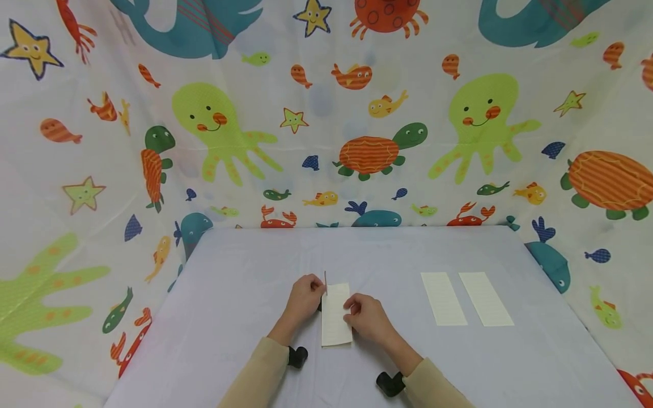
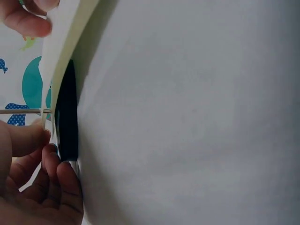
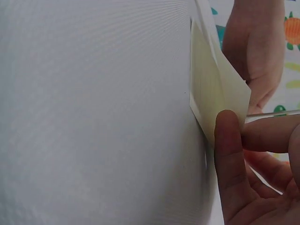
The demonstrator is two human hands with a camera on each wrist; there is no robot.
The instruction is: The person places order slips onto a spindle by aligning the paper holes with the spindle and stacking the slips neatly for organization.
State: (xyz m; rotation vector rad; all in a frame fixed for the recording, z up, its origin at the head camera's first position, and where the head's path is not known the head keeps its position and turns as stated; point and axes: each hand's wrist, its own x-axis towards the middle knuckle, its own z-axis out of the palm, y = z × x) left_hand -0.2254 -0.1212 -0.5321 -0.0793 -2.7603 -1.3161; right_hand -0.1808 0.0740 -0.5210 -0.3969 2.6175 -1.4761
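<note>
A thin metal spike (image 1: 325,281) stands upright on a dark base (image 2: 68,112), like a bill spike. A cream paper slip (image 1: 336,317) lies against it, and the rod passes through the paper near its top left corner; the left wrist view shows more than one layer. My left hand (image 1: 303,297) pinches the paper beside the rod, thumb above and fingers curled below. My right hand (image 1: 366,318) pinches the slip's right edge between thumb and fingers. In the right wrist view the slip (image 3: 206,75) bends up off the table.
Two more cream slips, an inner one (image 1: 444,298) and an outer one (image 1: 486,298), lie side by side to the right on the white-covered table (image 1: 245,266). A curtain (image 1: 316,102) printed with sea animals hangs behind the table and around its sides.
</note>
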